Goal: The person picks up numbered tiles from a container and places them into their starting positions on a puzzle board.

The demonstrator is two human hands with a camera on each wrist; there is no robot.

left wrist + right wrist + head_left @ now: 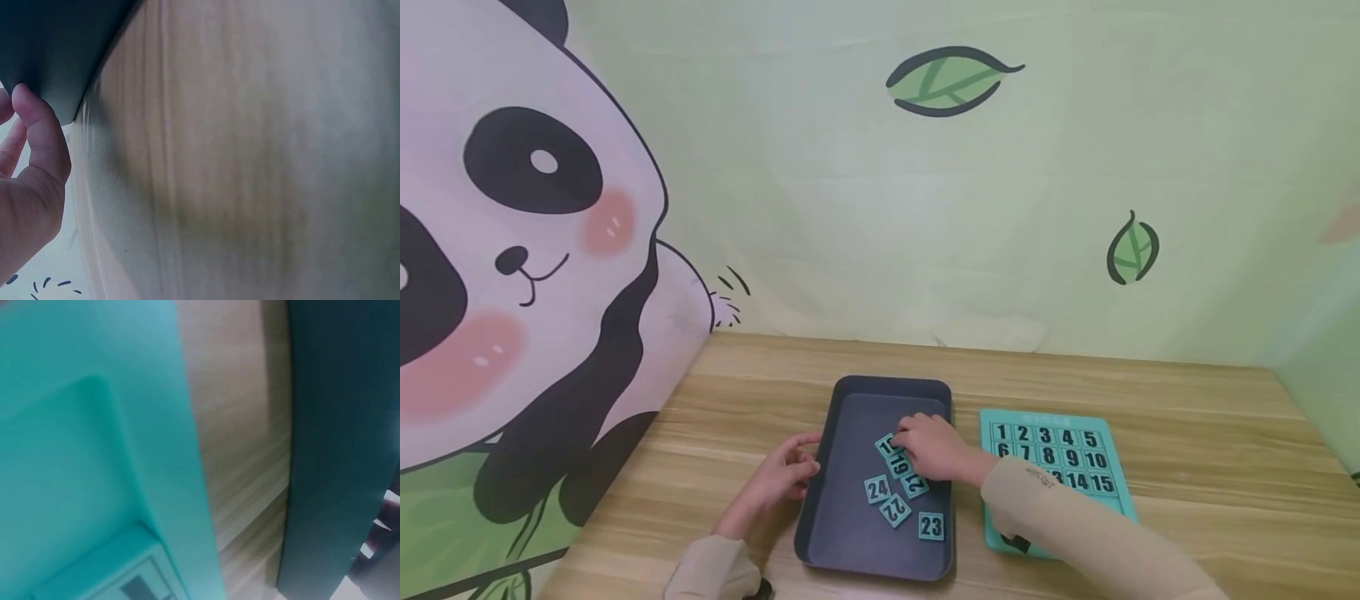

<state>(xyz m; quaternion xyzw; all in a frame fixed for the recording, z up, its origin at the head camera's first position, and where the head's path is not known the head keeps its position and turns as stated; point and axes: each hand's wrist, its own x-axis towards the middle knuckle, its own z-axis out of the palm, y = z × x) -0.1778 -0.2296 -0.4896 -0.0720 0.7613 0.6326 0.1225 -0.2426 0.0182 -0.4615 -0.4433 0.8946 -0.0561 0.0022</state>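
A dark rectangular tray (842,533) lies on the table with several teal number tiles (931,527) in its right half, among them 19, 21, 22, 23 and 24. My right hand (934,448) reaches over the tray's right rim with bent fingers, its fingertips at a partly covered number tile (886,445). Whether they pinch a tile I cannot tell. Beside the tray's left wall is my left hand (784,471), fingers loosely bent and fingertips at the rim. In the left wrist view its thumb (40,128) lies against the tray's outer wall (59,56).
Right of the tray lies a teal number board (992,533), with 1 to 10 in its upper rows and 14 and 15 below. My right forearm (1075,517) crosses over it. Behind the wooden table (760,367) stands a green panda-and-leaf backdrop (820,208).
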